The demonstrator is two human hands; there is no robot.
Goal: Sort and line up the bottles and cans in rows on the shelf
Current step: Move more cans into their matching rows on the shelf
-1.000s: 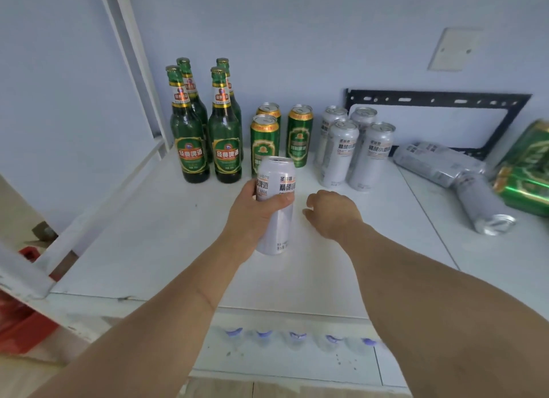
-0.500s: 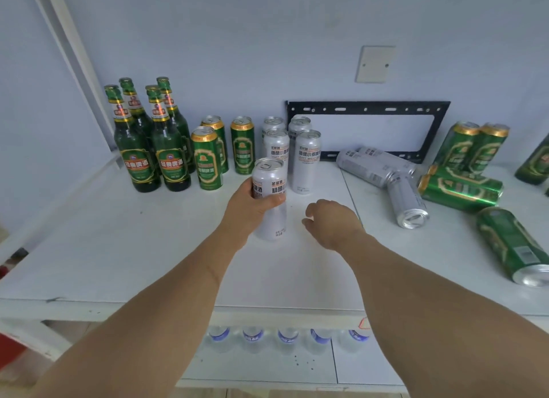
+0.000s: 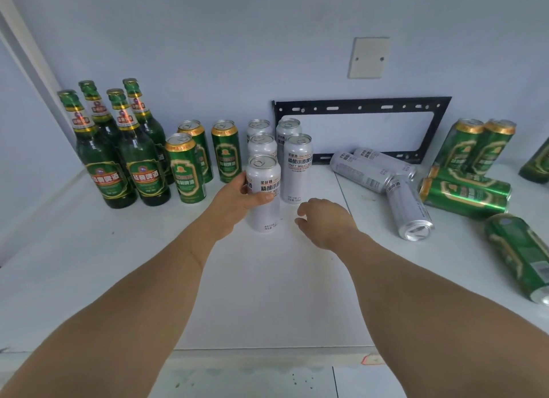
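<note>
Now the left hand [image 3: 237, 203] grips a silver can [image 3: 263, 193] upright at the near end of the left silver row, beside its neighbour [image 3: 298, 168]; the right hand [image 3: 325, 221] hovers empty, fingers loosely curled. Best to square it with that neighbour before letting go.

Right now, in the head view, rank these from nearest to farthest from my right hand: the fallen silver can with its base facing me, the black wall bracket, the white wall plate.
From the right hand:
1. Fallen silver can, lying on the shelf to its right.
2. Black wall bracket, behind, against the wall.
3. White wall plate, highest on the wall.
</note>
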